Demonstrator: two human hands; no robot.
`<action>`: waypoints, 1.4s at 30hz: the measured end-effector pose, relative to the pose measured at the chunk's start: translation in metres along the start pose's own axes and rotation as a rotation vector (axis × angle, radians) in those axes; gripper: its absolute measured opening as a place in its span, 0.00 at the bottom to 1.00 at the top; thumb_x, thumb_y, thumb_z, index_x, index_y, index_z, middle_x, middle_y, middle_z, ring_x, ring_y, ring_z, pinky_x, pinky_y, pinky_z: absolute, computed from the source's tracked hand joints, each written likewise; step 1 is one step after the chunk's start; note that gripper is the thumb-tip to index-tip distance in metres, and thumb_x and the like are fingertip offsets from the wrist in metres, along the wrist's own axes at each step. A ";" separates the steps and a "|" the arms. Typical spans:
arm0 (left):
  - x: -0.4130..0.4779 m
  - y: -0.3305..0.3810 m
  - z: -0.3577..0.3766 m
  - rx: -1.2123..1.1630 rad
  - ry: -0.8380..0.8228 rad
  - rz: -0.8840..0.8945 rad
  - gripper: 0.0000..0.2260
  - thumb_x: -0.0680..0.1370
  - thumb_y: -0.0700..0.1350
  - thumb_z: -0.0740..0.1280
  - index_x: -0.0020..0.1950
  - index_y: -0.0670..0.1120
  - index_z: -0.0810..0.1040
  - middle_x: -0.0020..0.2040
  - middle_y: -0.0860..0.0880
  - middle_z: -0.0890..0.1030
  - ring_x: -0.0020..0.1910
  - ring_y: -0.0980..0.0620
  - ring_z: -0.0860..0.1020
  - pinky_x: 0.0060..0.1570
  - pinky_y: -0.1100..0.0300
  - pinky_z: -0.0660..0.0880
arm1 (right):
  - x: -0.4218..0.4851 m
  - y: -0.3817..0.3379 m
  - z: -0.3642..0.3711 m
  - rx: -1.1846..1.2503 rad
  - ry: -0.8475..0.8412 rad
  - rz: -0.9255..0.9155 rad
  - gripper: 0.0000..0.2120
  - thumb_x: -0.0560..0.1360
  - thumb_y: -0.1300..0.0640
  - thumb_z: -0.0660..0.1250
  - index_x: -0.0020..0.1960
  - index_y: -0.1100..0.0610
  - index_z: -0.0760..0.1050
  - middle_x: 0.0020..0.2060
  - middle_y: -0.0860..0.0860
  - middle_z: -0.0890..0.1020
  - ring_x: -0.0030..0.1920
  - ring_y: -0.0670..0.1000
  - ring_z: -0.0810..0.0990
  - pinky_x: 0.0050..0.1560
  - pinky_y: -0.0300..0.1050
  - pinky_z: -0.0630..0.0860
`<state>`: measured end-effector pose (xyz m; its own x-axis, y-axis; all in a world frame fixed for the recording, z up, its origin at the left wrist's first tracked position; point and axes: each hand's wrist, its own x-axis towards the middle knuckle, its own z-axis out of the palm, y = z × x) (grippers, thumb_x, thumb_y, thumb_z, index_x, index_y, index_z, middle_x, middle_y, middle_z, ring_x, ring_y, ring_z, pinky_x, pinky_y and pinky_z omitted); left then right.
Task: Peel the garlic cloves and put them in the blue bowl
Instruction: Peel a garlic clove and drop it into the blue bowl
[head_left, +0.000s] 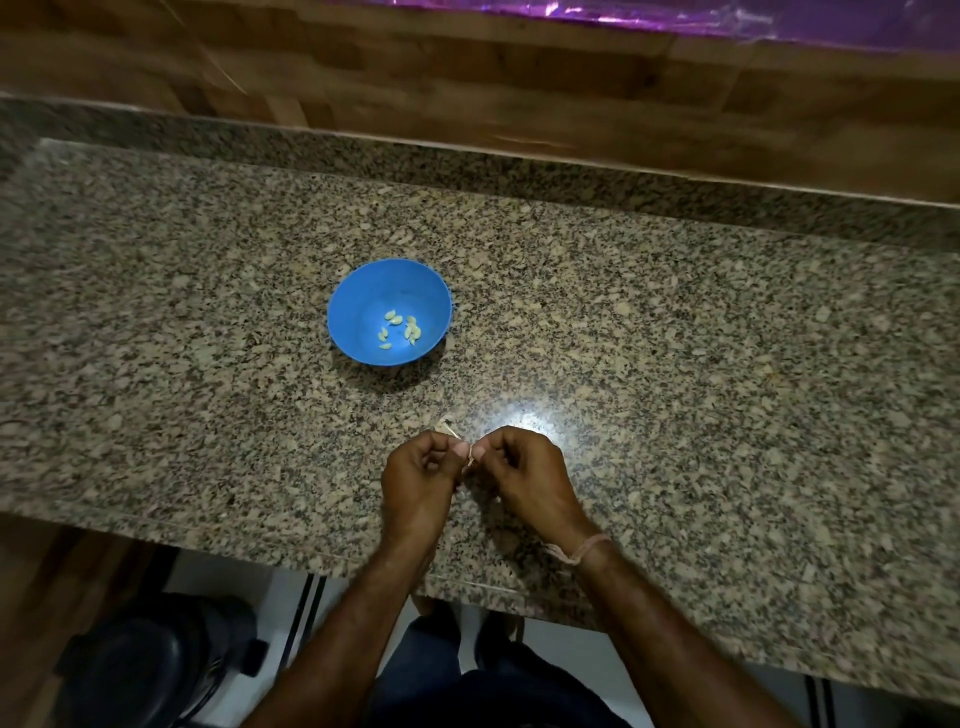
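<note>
A blue bowl (363, 291) stands on the granite counter (675, 364) with several peeled garlic cloves (400, 330) lying in its bottom. Nearer the front edge, my left hand (418, 480) and my right hand (524, 475) meet fingertip to fingertip. Both pinch one small garlic clove (470, 456), which is mostly hidden by the fingers. A scrap of garlic skin (444, 426) lies on the counter just beyond my left hand.
A wooden wall panel (467, 78) rises behind the counter. The counter's front edge runs just under my wrists. Below it, a dark round object (156, 660) sits on the floor at the left.
</note>
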<state>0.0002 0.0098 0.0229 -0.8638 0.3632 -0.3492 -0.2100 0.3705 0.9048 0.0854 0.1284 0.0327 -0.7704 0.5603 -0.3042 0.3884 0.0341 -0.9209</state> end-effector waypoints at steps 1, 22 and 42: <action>-0.001 0.001 -0.001 -0.005 -0.019 0.002 0.04 0.80 0.41 0.72 0.46 0.46 0.85 0.39 0.47 0.87 0.42 0.44 0.86 0.44 0.51 0.83 | 0.000 0.001 0.001 -0.004 0.016 0.012 0.05 0.80 0.57 0.72 0.45 0.55 0.84 0.39 0.48 0.87 0.42 0.46 0.85 0.42 0.39 0.79; 0.004 0.022 -0.033 0.074 -0.170 0.173 0.09 0.78 0.37 0.73 0.41 0.49 0.84 0.36 0.54 0.85 0.37 0.56 0.83 0.36 0.61 0.79 | -0.010 -0.026 0.021 0.099 0.059 0.180 0.13 0.83 0.56 0.67 0.41 0.61 0.75 0.32 0.52 0.77 0.35 0.48 0.75 0.38 0.43 0.72; 0.019 -0.009 -0.033 -0.179 -0.298 -0.298 0.06 0.78 0.37 0.73 0.41 0.43 0.84 0.35 0.41 0.82 0.33 0.48 0.72 0.33 0.59 0.66 | -0.009 -0.001 0.035 -0.247 0.237 0.035 0.11 0.83 0.58 0.67 0.42 0.57 0.75 0.32 0.44 0.75 0.32 0.40 0.70 0.34 0.33 0.64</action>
<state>-0.0296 -0.0145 0.0165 -0.5894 0.5034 -0.6319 -0.5281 0.3518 0.7729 0.0747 0.0943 0.0275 -0.6267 0.7407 -0.2423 0.5451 0.1944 -0.8155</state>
